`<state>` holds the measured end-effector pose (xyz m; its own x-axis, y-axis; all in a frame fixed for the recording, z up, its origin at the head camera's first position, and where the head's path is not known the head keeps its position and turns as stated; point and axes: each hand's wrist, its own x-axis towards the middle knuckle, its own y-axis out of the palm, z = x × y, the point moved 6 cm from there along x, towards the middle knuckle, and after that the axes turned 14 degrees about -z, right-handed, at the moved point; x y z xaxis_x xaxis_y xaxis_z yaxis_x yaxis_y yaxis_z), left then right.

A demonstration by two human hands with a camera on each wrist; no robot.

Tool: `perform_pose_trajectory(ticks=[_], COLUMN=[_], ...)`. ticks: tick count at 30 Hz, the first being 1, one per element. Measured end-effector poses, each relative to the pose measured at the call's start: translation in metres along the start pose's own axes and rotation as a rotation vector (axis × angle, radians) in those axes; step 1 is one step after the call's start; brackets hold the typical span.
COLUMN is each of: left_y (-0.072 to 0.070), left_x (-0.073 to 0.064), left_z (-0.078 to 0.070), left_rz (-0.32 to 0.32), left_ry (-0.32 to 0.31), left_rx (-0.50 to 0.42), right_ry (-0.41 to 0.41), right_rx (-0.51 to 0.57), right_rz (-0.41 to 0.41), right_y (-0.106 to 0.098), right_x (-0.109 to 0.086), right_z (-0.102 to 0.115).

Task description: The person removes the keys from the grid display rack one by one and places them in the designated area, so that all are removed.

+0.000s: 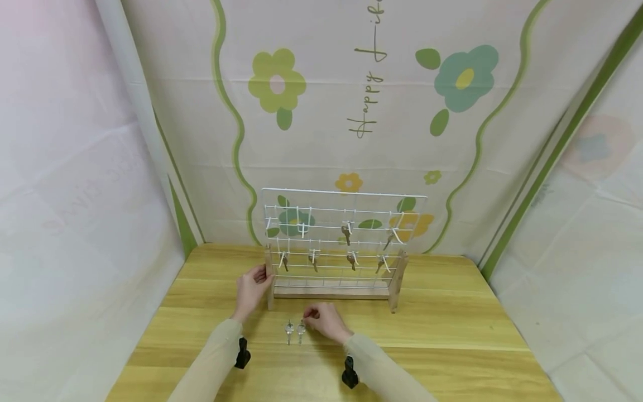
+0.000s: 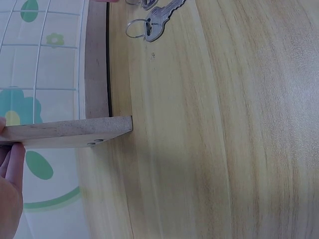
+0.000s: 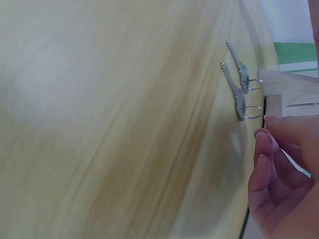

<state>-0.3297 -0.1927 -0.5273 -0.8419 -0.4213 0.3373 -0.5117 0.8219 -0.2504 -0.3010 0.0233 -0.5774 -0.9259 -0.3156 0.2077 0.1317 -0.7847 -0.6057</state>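
A person's left hand [image 1: 253, 291] is gripping the left wooden post [image 1: 270, 290] of a white wire rack [image 1: 346, 193], thumb and fingers closing on its 2 sides. The right hand [image 1: 326, 322] is hovering low over the tabletop, fingers curling, thumb and forefinger tips nearly meeting just beside the ring of the right loose key [image 1: 301, 330]; whether they are holding it, the views are not making clear. That key and the left loose key [image 1: 289, 330] are lying in front of the rack, their long axes running almost parallel, ring ends facing the rack and blades pointing toward the person. On the rack, 6 hanging keys [image 1: 346, 233] are pointing downward from hooks, 2 above and 4 below, some tilting. The wood-grain table [image 1: 452, 335] is showing yellow-brown bands running across it. Behind, a pale cloth backdrop [image 1: 321, 145] is displaying green wavy lines, printed flowers and the word "Happy" running sideways, while white cloth walls [image 1: 65, 268] are enclosing both sides.
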Motion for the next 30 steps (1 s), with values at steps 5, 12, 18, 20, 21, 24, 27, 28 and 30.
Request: perform_pose_trajectory(ticks=[5,12,18,20,21,24,27,28,30], left_y=[-0.002,-0.001,-0.002,-0.002,-0.003,-0.002,-0.002,-0.003,-0.002], left_x=[-0.001,0.001,0.001,0.001,0.001,0.001,0.0,0.0,0.0], left_z=[-0.001,0.003,0.001,0.0,0.0,-0.001,-0.001,-0.002,-0.002], left_rz=[0.004,0.017,0.022,0.024,0.026,0.033,0.033,0.033,0.034], left_ry=[-0.003,-0.013,-0.022,-0.027,-0.028,-0.029,-0.026,-0.025,-0.021], left_rx=[-0.004,0.002,0.005,0.002,0.003,0.005,0.008,0.009,0.011], right_ry=[-0.053,-0.162,-0.189,-0.2,-0.203,-0.207,-0.216,-0.22,-0.234], right_rx=[-0.035,-0.048,0.003,0.011,0.01,0.003,-0.008,-0.011,-0.012], right_rz=[-0.017,-0.102,-0.143,-0.158,-0.167,-0.198,-0.224,-0.235,-0.264], right_y=[-0.012,-0.042,-0.068,-0.076,-0.08,-0.093,-0.107,-0.112,-0.123], right_x=[0.002,0.009,0.01,0.009,0.008,0.007,0.006,0.006,0.006], right_z=[0.01,0.034,0.058,0.065,0.068,0.078,0.088,0.091,0.097])
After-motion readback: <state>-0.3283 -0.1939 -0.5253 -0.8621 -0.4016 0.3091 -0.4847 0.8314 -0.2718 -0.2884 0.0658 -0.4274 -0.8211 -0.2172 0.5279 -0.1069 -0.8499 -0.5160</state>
